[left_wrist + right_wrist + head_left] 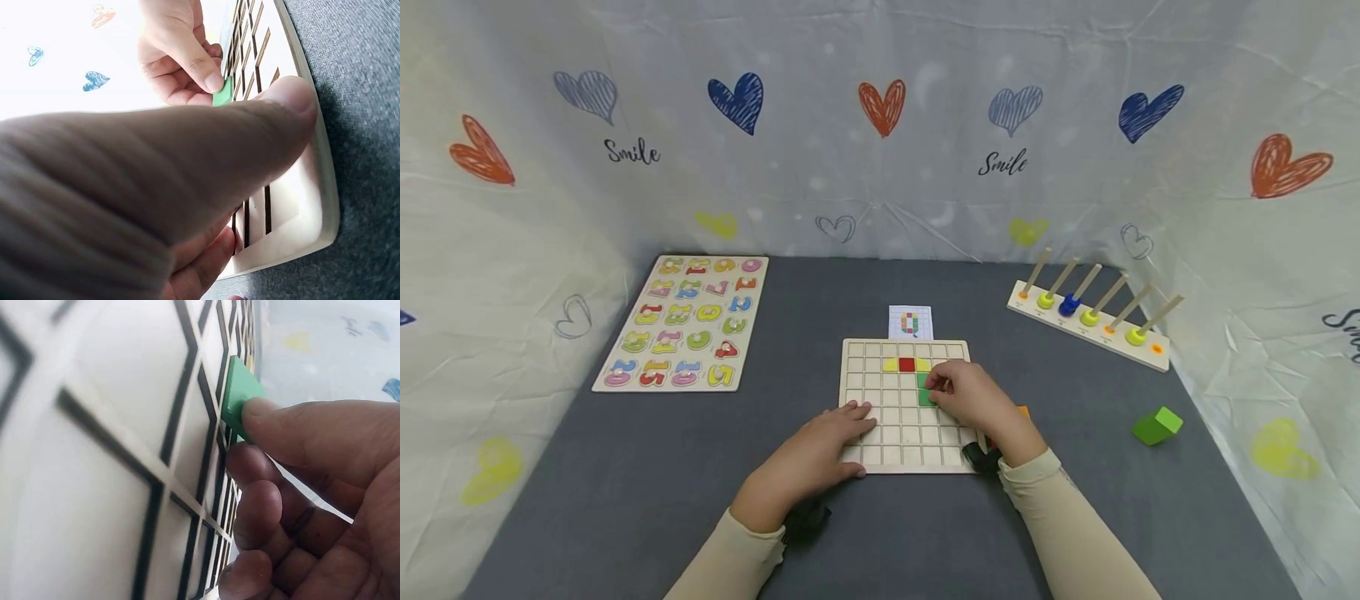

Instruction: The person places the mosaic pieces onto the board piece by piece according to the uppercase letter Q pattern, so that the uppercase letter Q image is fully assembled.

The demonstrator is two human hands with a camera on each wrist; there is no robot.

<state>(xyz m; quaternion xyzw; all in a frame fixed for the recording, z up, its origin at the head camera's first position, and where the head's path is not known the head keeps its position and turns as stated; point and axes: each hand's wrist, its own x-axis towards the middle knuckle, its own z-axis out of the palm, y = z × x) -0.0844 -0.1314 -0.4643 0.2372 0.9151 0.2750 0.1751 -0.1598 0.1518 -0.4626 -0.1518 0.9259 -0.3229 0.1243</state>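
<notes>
A wooden grid board [880, 454] lies on the table. On an upper row, a red square tile [907, 365] sits between two yellow pieces [891, 365]. Below the right yellow piece is a green patch on the grid. My right hand [973, 404] pinches a green tile [240, 390] with thumb and index finger, its lower side close to the grid slots. The other fingers curl loosely. My left hand [812, 454] rests on the board's left side, fingers spread over the cells and thumb at the front edge.
A small card [910, 322] with a coloured block figure touches the board's far edge. Back left lies a number puzzle [688, 325]; back right stands a peg counter [1086, 323] with rings. A green block [1157, 426] is at right. An orange piece [1024, 411] peeks out behind my right wrist.
</notes>
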